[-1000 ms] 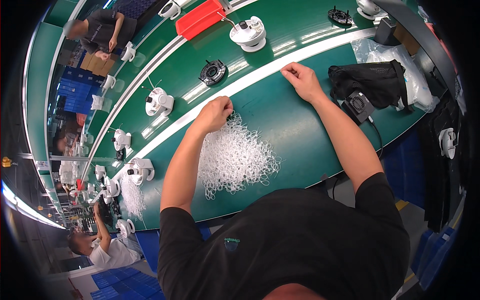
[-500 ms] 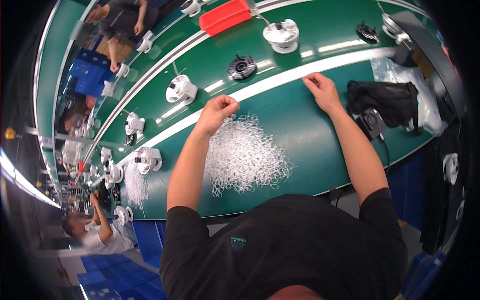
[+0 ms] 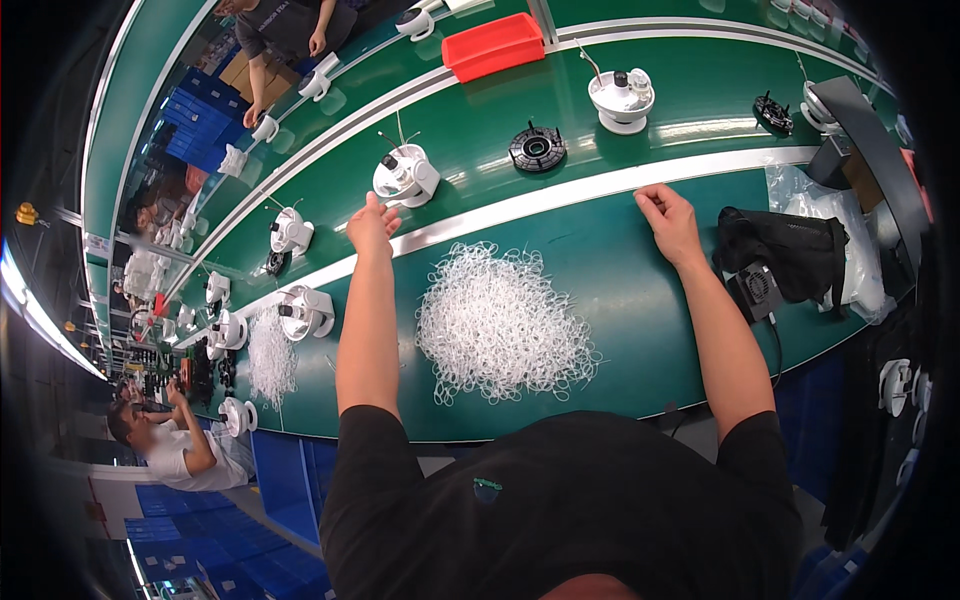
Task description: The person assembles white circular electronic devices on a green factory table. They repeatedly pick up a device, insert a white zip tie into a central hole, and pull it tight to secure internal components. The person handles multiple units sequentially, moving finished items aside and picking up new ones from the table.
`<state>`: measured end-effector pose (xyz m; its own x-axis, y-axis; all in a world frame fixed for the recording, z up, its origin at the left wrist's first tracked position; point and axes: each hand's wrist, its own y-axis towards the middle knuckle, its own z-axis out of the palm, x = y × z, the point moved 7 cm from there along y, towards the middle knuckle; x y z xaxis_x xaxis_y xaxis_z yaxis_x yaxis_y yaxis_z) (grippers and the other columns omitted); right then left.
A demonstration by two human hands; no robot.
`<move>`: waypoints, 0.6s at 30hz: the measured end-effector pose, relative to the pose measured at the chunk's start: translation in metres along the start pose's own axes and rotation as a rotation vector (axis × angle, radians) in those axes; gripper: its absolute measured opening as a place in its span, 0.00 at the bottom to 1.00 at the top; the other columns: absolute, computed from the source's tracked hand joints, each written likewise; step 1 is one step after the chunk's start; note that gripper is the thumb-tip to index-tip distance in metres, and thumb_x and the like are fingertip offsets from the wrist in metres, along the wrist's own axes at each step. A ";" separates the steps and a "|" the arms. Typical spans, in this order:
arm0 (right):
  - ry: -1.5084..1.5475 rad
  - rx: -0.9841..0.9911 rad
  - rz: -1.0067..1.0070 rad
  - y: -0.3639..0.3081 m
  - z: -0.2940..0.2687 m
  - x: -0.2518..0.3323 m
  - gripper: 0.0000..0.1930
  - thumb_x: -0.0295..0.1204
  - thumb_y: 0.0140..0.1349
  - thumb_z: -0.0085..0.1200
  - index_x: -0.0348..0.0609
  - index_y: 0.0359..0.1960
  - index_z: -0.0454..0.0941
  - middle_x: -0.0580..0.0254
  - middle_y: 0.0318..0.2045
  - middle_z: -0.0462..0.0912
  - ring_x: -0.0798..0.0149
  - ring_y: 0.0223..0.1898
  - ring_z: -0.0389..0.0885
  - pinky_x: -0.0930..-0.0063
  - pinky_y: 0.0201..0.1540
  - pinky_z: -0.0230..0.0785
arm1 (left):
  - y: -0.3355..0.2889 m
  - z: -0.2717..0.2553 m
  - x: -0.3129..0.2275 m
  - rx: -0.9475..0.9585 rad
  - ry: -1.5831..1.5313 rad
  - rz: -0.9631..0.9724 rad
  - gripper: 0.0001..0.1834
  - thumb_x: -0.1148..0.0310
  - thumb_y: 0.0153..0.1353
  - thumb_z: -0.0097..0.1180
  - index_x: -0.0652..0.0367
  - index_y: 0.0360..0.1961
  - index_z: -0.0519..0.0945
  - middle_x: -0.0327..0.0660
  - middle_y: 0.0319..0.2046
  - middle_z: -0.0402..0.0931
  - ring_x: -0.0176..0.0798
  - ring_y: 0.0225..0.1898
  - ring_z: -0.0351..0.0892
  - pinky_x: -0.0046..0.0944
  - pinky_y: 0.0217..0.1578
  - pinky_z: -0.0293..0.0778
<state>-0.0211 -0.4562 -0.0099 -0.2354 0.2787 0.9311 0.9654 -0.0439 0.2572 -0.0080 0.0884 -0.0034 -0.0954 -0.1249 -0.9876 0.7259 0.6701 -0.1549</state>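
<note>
The left hand has moved off the white loops, piled mid-bench, to a far white part, fingers loose. The right hand is curled; whether it holds anything, one cannot tell.

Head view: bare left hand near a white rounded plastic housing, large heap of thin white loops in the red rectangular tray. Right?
One error: the head view shows the large heap of thin white loops on the flat green tabletop; the bare left hand is near the white housing.
</note>
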 end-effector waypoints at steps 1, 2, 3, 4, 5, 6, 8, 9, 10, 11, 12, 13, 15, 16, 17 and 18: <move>-0.009 0.005 0.007 0.000 0.000 -0.001 0.11 0.33 0.66 0.58 0.36 0.40 0.83 0.64 0.30 0.83 0.72 0.31 0.77 0.76 0.38 0.71 | 0.006 0.006 0.003 0.029 0.025 -0.035 0.25 0.56 0.69 0.58 0.71 0.50 0.72 0.51 0.41 0.78 0.46 0.37 0.84 0.39 0.30 0.82; -0.023 0.005 -0.018 0.000 0.001 0.002 0.11 0.33 0.66 0.59 0.36 0.40 0.83 0.63 0.32 0.83 0.71 0.32 0.77 0.76 0.38 0.70 | 0.011 0.011 0.007 0.058 0.048 -0.069 0.27 0.54 0.69 0.58 0.72 0.51 0.71 0.52 0.42 0.77 0.48 0.37 0.84 0.39 0.30 0.82; -0.037 0.006 -0.043 0.001 0.002 0.005 0.12 0.34 0.66 0.59 0.36 0.41 0.83 0.62 0.33 0.84 0.70 0.32 0.78 0.76 0.38 0.70 | 0.015 0.019 0.011 0.150 -0.022 -0.109 0.25 0.60 0.70 0.55 0.75 0.52 0.69 0.56 0.44 0.77 0.52 0.35 0.85 0.41 0.28 0.84; -0.051 0.006 -0.068 0.001 0.003 0.008 0.12 0.34 0.66 0.59 0.35 0.41 0.83 0.61 0.34 0.84 0.69 0.33 0.78 0.76 0.39 0.70 | 0.018 0.023 0.012 0.194 -0.083 -0.116 0.23 0.61 0.71 0.54 0.75 0.52 0.69 0.57 0.43 0.77 0.53 0.36 0.85 0.42 0.29 0.84; -0.047 0.019 -0.087 0.000 0.003 0.011 0.14 0.36 0.67 0.58 0.35 0.43 0.83 0.59 0.37 0.84 0.67 0.35 0.79 0.74 0.41 0.70 | 0.017 0.031 0.011 0.246 -0.142 -0.126 0.22 0.63 0.71 0.52 0.76 0.51 0.69 0.57 0.43 0.76 0.53 0.36 0.85 0.42 0.29 0.85; -0.055 0.034 -0.068 0.002 0.004 0.010 0.15 0.37 0.67 0.58 0.35 0.43 0.83 0.58 0.37 0.84 0.66 0.36 0.80 0.73 0.42 0.71 | 0.016 0.039 0.010 0.297 -0.202 -0.136 0.20 0.65 0.71 0.50 0.76 0.51 0.69 0.57 0.43 0.76 0.54 0.36 0.85 0.43 0.30 0.85; -0.073 0.061 -0.031 0.007 0.003 0.005 0.17 0.38 0.67 0.57 0.34 0.44 0.83 0.57 0.38 0.85 0.64 0.37 0.81 0.72 0.43 0.71 | 0.009 0.048 0.004 0.306 -0.122 -0.096 0.16 0.72 0.69 0.44 0.76 0.49 0.70 0.57 0.41 0.79 0.54 0.37 0.86 0.42 0.31 0.87; -0.064 0.101 0.070 0.009 0.004 0.002 0.18 0.40 0.68 0.56 0.33 0.45 0.83 0.54 0.39 0.85 0.62 0.39 0.82 0.70 0.44 0.71 | -0.003 0.056 -0.002 0.341 -0.094 -0.061 0.15 0.73 0.69 0.44 0.77 0.49 0.70 0.57 0.41 0.79 0.53 0.37 0.86 0.42 0.31 0.87; -0.014 0.133 0.086 0.009 0.007 0.007 0.19 0.40 0.68 0.56 0.33 0.44 0.83 0.53 0.39 0.85 0.61 0.39 0.82 0.69 0.45 0.72 | -0.016 0.063 -0.007 0.376 -0.066 -0.025 0.15 0.74 0.68 0.43 0.77 0.49 0.70 0.58 0.41 0.80 0.53 0.37 0.86 0.41 0.31 0.87; 0.038 0.161 0.101 0.008 0.012 0.016 0.19 0.40 0.68 0.55 0.33 0.44 0.83 0.52 0.39 0.85 0.61 0.40 0.83 0.69 0.45 0.72 | -0.038 0.072 -0.019 0.406 -0.045 -0.007 0.15 0.75 0.67 0.42 0.77 0.49 0.70 0.58 0.42 0.80 0.51 0.36 0.87 0.39 0.30 0.87; 0.093 0.192 0.119 0.006 0.021 0.025 0.19 0.40 0.68 0.55 0.32 0.44 0.83 0.51 0.39 0.85 0.61 0.40 0.83 0.69 0.45 0.72 | -0.057 0.078 -0.027 0.439 -0.006 -0.004 0.15 0.72 0.69 0.45 0.76 0.48 0.72 0.57 0.43 0.80 0.51 0.38 0.86 0.39 0.35 0.87; 0.076 0.201 0.044 0.006 0.028 0.040 0.19 0.41 0.68 0.55 0.33 0.44 0.83 0.50 0.39 0.85 0.59 0.39 0.82 0.68 0.45 0.72 | -0.073 0.086 -0.032 0.495 0.022 0.009 0.15 0.72 0.69 0.46 0.76 0.48 0.73 0.56 0.42 0.81 0.50 0.38 0.86 0.38 0.34 0.87; 0.049 0.201 -0.086 0.006 0.045 0.068 0.19 0.41 0.69 0.53 0.34 0.45 0.82 0.49 0.37 0.85 0.56 0.39 0.82 0.66 0.45 0.72 | -0.111 0.105 -0.035 0.596 0.076 0.000 0.15 0.71 0.69 0.46 0.75 0.49 0.73 0.54 0.41 0.82 0.48 0.37 0.87 0.37 0.33 0.87; 0.042 0.193 -0.146 0.006 0.051 0.083 0.19 0.41 0.69 0.52 0.35 0.45 0.82 0.48 0.37 0.84 0.54 0.38 0.82 0.65 0.45 0.72 | -0.134 0.115 -0.037 0.642 0.102 -0.016 0.15 0.71 0.69 0.47 0.75 0.49 0.74 0.54 0.41 0.82 0.48 0.37 0.87 0.36 0.33 0.86; 0.048 0.205 -0.139 0.007 0.056 0.093 0.19 0.41 0.69 0.51 0.35 0.45 0.81 0.48 0.36 0.84 0.52 0.39 0.81 0.63 0.44 0.71 | -0.156 0.124 -0.037 0.687 0.129 -0.033 0.15 0.71 0.69 0.47 0.75 0.49 0.74 0.53 0.41 0.82 0.47 0.36 0.87 0.35 0.32 0.86; 0.053 0.215 -0.134 0.010 0.058 0.100 0.18 0.41 0.70 0.51 0.35 0.44 0.81 0.47 0.36 0.83 0.50 0.39 0.81 0.61 0.44 0.71 | -0.177 0.134 -0.035 0.745 0.158 -0.048 0.15 0.70 0.70 0.48 0.74 0.48 0.75 0.52 0.40 0.83 0.46 0.36 0.87 0.34 0.32 0.86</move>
<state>-0.0288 -0.3730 0.0706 -0.3627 0.2171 0.9063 0.9256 0.1968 0.3233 -0.0419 -0.1236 0.0619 -0.1941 0.0027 -0.9810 0.9809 -0.0109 -0.1942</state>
